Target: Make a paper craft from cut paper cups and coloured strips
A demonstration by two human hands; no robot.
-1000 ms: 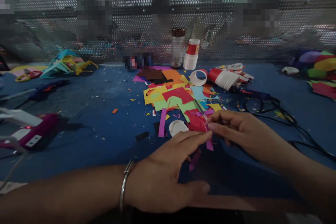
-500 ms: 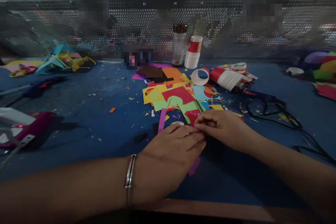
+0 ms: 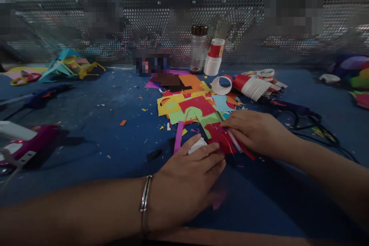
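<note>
My left hand (image 3: 193, 177), wearing a silver bangle on its wrist, curves palm down around a white object (image 3: 198, 144), which shows between its fingers. A purple strip (image 3: 178, 136) stands out left of that object, and a blurred purple piece of paper (image 3: 219, 199) shows below the hand; the thumb is hidden. My right hand (image 3: 256, 132) is closed, thumb and finger together over red paper (image 3: 219, 138). A bit of purple shows at its fingertips, and thin pale strips (image 3: 235, 141) run beneath them. What it pinches is unclear.
Coloured paper scraps (image 3: 173, 103) cover the middle of the blue table. Behind stand a glass bottle (image 3: 198, 52) and stacked paper cups (image 3: 213, 57); more cups (image 3: 250, 86) lie on their side. A cabled tool (image 3: 294, 107) lies right, a magenta device (image 3: 34, 146) left. Perforated metal closes the back.
My right hand has drawn away from my left fingers, slightly right and up, uncovering red paper and pale strips. More of the white object shows between my left fingers, which have spread a little.
</note>
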